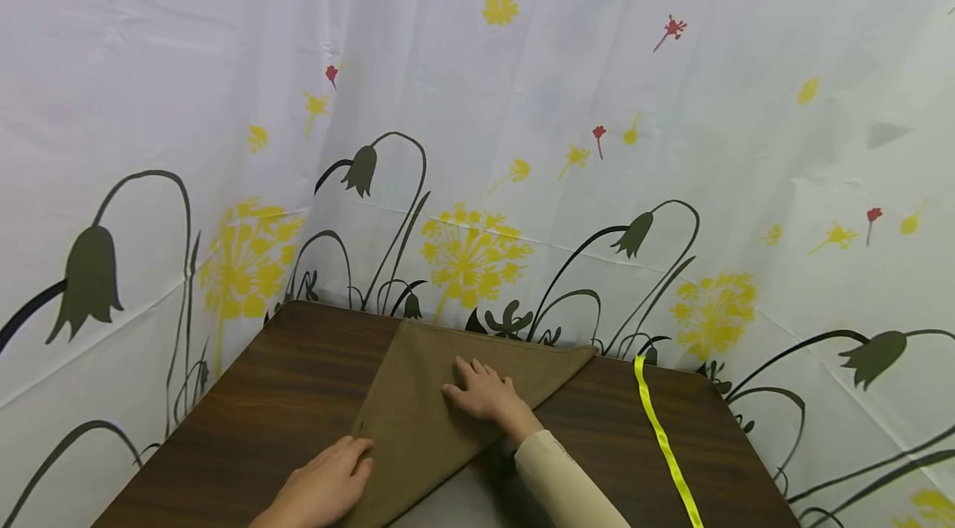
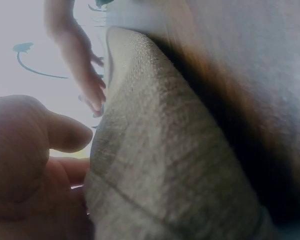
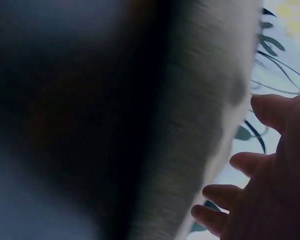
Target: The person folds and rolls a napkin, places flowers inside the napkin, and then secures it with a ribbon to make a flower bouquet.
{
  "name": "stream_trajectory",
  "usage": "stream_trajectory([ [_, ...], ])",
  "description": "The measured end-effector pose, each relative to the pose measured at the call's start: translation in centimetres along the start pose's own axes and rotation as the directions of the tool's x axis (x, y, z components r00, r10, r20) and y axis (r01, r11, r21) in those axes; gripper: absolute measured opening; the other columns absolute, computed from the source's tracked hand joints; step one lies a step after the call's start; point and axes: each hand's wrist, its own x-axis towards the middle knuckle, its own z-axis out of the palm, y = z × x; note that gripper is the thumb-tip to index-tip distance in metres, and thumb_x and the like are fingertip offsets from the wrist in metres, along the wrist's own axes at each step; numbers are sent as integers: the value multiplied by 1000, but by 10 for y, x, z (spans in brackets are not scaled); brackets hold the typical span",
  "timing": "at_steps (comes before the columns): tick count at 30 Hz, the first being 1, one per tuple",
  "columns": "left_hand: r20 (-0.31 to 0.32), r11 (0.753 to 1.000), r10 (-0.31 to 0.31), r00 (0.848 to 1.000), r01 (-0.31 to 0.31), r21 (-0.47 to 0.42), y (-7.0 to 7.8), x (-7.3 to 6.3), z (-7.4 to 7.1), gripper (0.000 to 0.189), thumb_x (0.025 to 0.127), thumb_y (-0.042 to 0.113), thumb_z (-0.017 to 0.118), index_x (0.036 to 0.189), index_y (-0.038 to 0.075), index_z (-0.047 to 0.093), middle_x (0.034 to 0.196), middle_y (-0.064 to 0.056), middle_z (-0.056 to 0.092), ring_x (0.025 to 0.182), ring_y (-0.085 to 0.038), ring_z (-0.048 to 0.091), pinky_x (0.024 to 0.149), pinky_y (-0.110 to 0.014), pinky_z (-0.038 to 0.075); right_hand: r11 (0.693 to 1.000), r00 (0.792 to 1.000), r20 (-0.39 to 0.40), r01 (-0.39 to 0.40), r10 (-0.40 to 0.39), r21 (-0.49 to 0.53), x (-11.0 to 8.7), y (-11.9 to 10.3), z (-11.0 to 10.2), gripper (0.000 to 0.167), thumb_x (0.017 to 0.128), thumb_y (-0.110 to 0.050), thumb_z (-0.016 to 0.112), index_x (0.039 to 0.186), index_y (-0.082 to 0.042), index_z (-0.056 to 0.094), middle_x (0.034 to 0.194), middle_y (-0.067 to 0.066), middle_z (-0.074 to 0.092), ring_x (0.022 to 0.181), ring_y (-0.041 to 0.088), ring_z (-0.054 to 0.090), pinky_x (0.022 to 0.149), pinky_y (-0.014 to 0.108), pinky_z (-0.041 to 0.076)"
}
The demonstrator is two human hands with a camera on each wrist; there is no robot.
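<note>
A brown cloth (image 1: 433,395), folded into a triangle, lies on the dark wooden table. My right hand (image 1: 483,392) rests on its middle with the fingers spread. In the right wrist view its fingertips (image 3: 212,195) meet the cloth's surface. Near the front, my left hand (image 1: 324,478) lies at the cloth's left edge, palm down. From the left wrist view, the left thumb (image 2: 70,134) extends toward the cloth (image 2: 155,130), the fingers beside it partly hidden. The right hand (image 2: 80,65) appears farther along the cloth there.
A bright yellow ribbon (image 1: 664,437) runs lengthwise along the right side of the wooden table (image 1: 246,379). White curtains (image 1: 418,55) printed with flowers hang behind the table and at both sides. A grey patch (image 1: 455,503) shows below the cloth's front edge.
</note>
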Motion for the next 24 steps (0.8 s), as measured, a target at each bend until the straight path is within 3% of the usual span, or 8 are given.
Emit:
stream_trajectory([
  [2, 14, 1000, -9, 1000, 9, 8, -1, 0, -1, 38, 107, 25, 63, 138, 3, 67, 126, -7, 71, 116, -33, 70, 77, -56, 56, 1000, 1000, 13, 3, -3, -10, 0, 1, 6, 71, 109, -64, 46, 170, -29, 34, 176, 13, 31, 163, 40, 30, 126, 73, 23],
  [6, 44, 1000, -22, 999, 22, 13, -2, 0, -2, 47, 106, 31, 64, 146, 5, 61, 142, -17, 66, 130, -44, 63, 88, -70, 53, 999, 1000, 26, -9, 10, -50, 7, 7, 17, 71, 109, -69, 39, 171, -34, 31, 179, 10, 25, 166, 38, 23, 127, 71, 21],
  [9, 60, 999, -30, 998, 29, 21, -3, 0, -3, 55, 105, 36, 66, 152, 8, 55, 153, -21, 59, 135, -48, 60, 93, -77, 49, 998, 999, 29, -24, 25, -50, 9, 6, 19, 71, 109, -68, 39, 171, -34, 30, 180, 10, 23, 167, 37, 22, 128, 70, 20],
  [12, 73, 999, -32, 997, 30, 25, -5, -1, -4, 59, 105, 36, 68, 156, 11, 50, 157, -21, 56, 134, -48, 61, 92, -76, 50, 998, 999, 30, -42, 43, -38, 7, 1, 15, 70, 110, -65, 41, 171, -33, 30, 180, 9, 23, 167, 36, 22, 128, 71, 19],
  [17, 57, 1000, 14, 998, -16, 25, -8, -3, -5, 58, 103, 21, 72, 156, 13, 49, 145, -15, 62, 114, -35, 69, 74, -56, 56, 997, 997, 30, -70, 71, -24, 8, -4, 10, 68, 111, -61, 41, 172, -31, 28, 181, 10, 20, 168, 37, 19, 129, 72, 16],
  [19, 37, 999, 41, 998, -42, 16, -10, -3, -5, 55, 101, 12, 73, 153, 11, 52, 136, -13, 65, 107, -31, 70, 72, -49, 56, 998, 998, 18, -66, 66, -21, 7, -7, 10, 68, 111, -60, 43, 171, -31, 30, 180, 11, 22, 167, 38, 20, 128, 73, 17],
  [21, 32, 999, 53, 998, -53, -7, -13, -4, -4, 51, 99, 4, 72, 147, 8, 54, 131, -13, 66, 105, -30, 70, 75, -48, 58, 999, 999, -1, -40, 40, -12, 3, -12, 10, 68, 110, -60, 46, 170, -30, 34, 179, 12, 25, 166, 38, 23, 126, 75, 21],
  [24, 15, 998, 67, 998, -67, -15, -17, -4, -5, 44, 98, -2, 70, 139, 6, 57, 133, -17, 68, 117, -36, 70, 93, -56, 58, 1000, 1000, -5, 23, -23, -11, -5, -23, 9, 69, 108, -61, 51, 168, -31, 37, 178, 11, 28, 165, 38, 25, 122, 78, 24],
])
